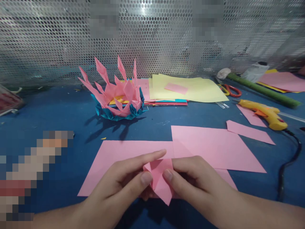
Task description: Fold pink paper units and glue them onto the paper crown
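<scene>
The left hand (116,179) and right hand (195,178) together hold a small folded piece of pink paper (163,181) low over two flat rectangular pink paper sheets (207,144) on the blue desk (59,111). Each grip is a pinch closed on the piece, thumb on top and fingers largely hidden beneath, which probably keeps the creases from springing apart. The left index finger reaches across above the top edge without clearly pressing it. A ring of pointed pink paper petals with a crumpled blue paper base (131,92) stands farther back, perhaps to leave room for the hands. The yellow plastic glue gun with a black cord (269,113) lies to the right, seemingly within reach.
</scene>
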`<control>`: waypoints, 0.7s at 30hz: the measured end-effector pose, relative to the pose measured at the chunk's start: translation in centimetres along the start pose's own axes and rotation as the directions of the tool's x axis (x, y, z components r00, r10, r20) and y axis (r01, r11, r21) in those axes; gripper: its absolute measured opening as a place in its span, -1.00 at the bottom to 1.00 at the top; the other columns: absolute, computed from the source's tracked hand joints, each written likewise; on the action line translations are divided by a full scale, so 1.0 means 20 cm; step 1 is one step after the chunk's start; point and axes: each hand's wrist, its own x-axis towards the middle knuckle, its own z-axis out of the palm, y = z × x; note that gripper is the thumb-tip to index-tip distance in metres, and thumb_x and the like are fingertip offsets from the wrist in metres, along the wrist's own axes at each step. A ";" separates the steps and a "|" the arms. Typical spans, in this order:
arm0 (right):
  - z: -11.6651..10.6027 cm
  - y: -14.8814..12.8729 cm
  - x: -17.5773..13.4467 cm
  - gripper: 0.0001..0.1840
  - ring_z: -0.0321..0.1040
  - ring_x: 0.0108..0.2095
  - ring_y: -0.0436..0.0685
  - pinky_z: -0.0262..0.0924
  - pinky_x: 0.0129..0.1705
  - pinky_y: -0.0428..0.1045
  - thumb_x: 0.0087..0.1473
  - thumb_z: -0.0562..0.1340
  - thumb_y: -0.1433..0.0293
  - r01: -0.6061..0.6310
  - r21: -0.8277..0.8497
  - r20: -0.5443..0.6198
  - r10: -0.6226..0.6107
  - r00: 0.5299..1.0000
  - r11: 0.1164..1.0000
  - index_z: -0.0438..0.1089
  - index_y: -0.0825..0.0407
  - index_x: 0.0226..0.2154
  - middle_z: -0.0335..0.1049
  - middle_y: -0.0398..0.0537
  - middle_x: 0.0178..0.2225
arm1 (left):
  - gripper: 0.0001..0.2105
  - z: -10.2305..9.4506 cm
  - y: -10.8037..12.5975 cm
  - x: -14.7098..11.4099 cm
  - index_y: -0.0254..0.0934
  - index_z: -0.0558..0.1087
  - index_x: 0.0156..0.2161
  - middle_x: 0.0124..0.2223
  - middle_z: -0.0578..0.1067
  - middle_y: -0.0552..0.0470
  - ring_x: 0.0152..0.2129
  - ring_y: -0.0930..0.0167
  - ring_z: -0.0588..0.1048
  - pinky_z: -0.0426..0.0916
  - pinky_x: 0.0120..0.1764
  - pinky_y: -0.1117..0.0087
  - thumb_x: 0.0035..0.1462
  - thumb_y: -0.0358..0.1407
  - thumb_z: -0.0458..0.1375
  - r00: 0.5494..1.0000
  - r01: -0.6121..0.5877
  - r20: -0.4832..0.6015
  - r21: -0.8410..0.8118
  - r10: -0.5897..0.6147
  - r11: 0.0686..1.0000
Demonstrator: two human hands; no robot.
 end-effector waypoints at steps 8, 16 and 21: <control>0.00 -0.01 0.01 -0.60 0.26 -0.41 0.01 0.17 -0.34 -0.13 0.35 0.05 0.26 0.035 0.102 0.031 -0.038 0.999 0.994 0.49 0.08 -0.36 0.33 -0.14 -0.47 | -0.76 -0.01 -0.04 -0.03 0.17 0.55 0.00 -0.41 0.59 0.14 -0.46 0.48 0.49 0.47 -0.32 0.58 0.24 -0.07 0.16 1.000 -0.011 -0.030 -0.097 0.008 0.995; 0.00 0.00 0.01 -0.60 0.08 -0.52 -0.06 0.06 -0.46 -0.16 0.33 0.09 0.25 0.053 0.056 0.010 -0.053 0.999 0.997 0.46 0.07 -0.44 0.24 -0.20 -0.52 | -0.73 -0.01 -0.04 -0.02 0.16 0.50 0.06 -0.39 0.57 0.16 -0.46 0.52 0.50 0.45 -0.32 0.60 0.28 -0.10 0.13 0.998 0.039 0.048 -0.186 -0.030 0.982; 0.00 -0.01 0.01 -0.53 0.21 -0.49 0.00 0.18 -0.40 -0.12 0.29 0.10 0.10 0.001 0.057 0.006 -0.001 1.000 0.998 0.46 0.07 -0.45 0.28 -0.16 -0.54 | -0.78 0.01 -0.01 -0.02 0.02 0.58 -0.07 -0.45 0.51 0.18 -0.53 0.53 0.47 0.42 -0.40 0.62 0.23 -0.08 0.18 0.997 0.069 -0.009 -0.143 -0.071 0.987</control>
